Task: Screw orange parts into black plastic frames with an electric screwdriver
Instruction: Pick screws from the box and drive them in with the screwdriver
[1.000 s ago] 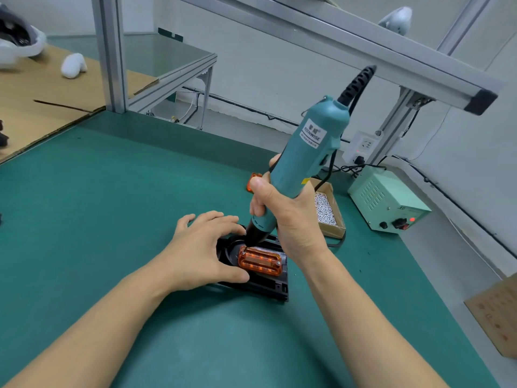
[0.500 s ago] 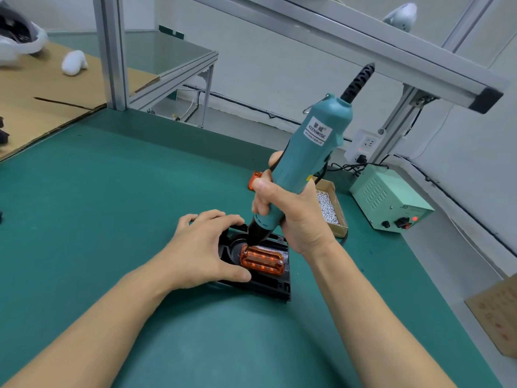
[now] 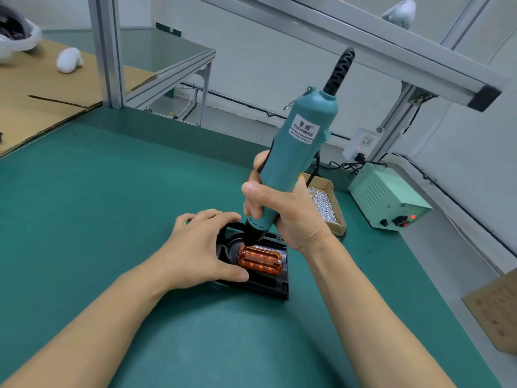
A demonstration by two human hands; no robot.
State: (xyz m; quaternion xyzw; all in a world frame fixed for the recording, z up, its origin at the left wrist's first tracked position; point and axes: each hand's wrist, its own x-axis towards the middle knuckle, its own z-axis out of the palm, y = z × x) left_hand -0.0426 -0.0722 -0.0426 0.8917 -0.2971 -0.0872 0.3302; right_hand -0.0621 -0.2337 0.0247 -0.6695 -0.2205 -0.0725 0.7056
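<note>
A black plastic frame (image 3: 268,284) lies on the green mat, with an orange part (image 3: 260,260) seated in its middle. My left hand (image 3: 195,247) rests on the frame's left side, thumb along its front edge and fingers curled over the back edge. My right hand (image 3: 285,214) grips the teal electric screwdriver (image 3: 293,155), which leans up and to the right. Its black tip stands on the orange part's upper left corner. A screw head shows at the part's right end.
A small cardboard box of silver screws (image 3: 324,205) sits just behind my right hand. A pale green power supply (image 3: 386,200) with a red light stands at the right. An aluminium post (image 3: 107,51) rises at the back left. Cardboard (image 3: 498,309) lies off the mat's right edge.
The screwdriver has tilted a little more upright while its tip stays on the orange part's upper left corner. My left hand has kept its hold on the frame.
</note>
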